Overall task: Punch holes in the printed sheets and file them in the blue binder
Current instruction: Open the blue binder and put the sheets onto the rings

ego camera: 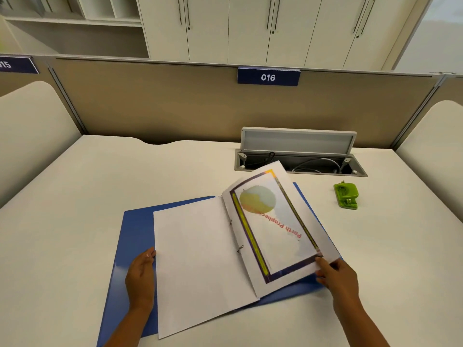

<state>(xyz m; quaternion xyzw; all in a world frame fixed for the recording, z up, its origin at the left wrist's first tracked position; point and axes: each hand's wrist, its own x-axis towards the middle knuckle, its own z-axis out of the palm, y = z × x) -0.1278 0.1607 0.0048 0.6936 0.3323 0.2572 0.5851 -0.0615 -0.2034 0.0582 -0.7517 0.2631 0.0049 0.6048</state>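
Your blue binder (135, 229) lies open near the desk's front edge, left hand (140, 276) flat on its cover, right hand (337, 274) pinching the floppy printed sheet (273, 226) by its corner, so go easy near the rings (240, 248).

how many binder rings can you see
2: the far ring by the fold, partly hidden by paper, and the near ring closer to the person, both between the blank sheet and printed sheet.
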